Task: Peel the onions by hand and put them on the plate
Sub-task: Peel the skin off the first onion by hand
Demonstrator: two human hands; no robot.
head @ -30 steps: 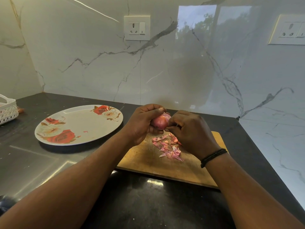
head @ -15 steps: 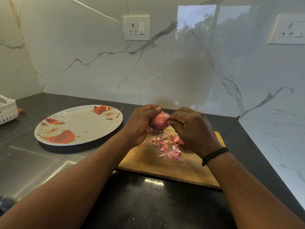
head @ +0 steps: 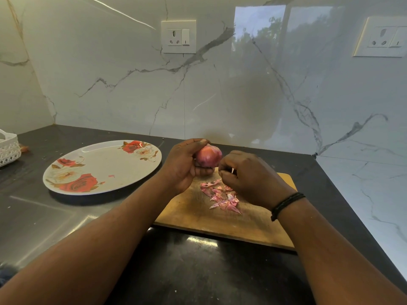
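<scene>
Over the board (head: 198, 214), left hand (head: 182, 166) still grips the onion (head: 208, 158); right hand (head: 248, 175), fingers curled, has slipped off it, lower now.

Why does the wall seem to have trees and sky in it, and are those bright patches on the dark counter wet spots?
Head view: the glossy marble wall mirrors a window, hence sky and trees. The patches on the counter look like glare, not water. The wide lens bends the wall edges, and the plate casts a soft shadow toward the camera.
</scene>
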